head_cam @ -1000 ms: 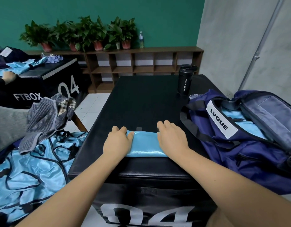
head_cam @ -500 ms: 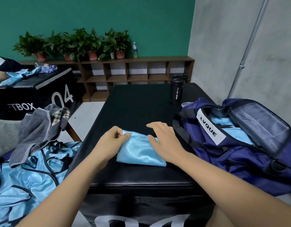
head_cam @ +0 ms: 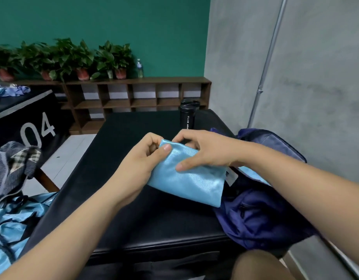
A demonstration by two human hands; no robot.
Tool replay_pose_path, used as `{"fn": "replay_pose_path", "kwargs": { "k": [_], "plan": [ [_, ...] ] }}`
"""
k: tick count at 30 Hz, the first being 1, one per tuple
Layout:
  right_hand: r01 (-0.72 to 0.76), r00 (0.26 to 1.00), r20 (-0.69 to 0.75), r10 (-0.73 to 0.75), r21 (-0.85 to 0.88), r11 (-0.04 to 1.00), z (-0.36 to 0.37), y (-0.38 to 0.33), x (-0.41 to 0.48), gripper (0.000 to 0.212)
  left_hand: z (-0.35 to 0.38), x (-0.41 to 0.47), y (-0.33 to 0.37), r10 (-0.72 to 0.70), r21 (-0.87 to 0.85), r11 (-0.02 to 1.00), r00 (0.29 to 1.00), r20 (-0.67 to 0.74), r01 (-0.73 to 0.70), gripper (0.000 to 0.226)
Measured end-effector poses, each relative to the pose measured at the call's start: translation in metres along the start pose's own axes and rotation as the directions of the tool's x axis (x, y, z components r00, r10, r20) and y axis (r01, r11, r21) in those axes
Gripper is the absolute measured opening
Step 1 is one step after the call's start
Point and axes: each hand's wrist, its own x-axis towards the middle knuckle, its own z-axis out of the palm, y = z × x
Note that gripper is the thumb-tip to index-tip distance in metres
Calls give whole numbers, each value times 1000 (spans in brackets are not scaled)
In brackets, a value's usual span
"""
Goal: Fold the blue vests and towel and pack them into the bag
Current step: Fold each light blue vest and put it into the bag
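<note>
On my feed I see the left hand (head_cam: 138, 170) and right hand (head_cam: 205, 152) bare, with short plain nails. Both forearms (head_cam: 296, 178) are uncovered to the frame edge, and a bare knee (head_cam: 261, 265) shows bottom right

Even, soft indoor light; mild motion blur, wide-angle bending at the edges.

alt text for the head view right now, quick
Two bare hands hold a folded blue vest between them, the left hand pinching its left edge, the right hand gripping its top, above a black padded box and beside a navy bag. More blue vests lie at lower left.
</note>
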Motion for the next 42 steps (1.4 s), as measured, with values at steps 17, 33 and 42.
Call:
{"fn": "replay_pose_path", "kwargs": {
  "k": [17, 33, 42],
  "plan": [
    [-345, 888, -445, 115, -478, 808, -159, 75, -68, 37, 125, 171, -22, 95, 511, 850, 991, 94, -130, 31],
    [-282, 936, -330, 127, -480, 831, -111, 147, -19, 40, 137, 227, -30, 21, 838, 545, 999, 31, -37, 9],
    [-306, 941, -290, 174, -510, 804, -86, 187, 15, 46, 132, 218, -7, 44, 847, 506, 986, 163, -163, 12]
  ]
}}
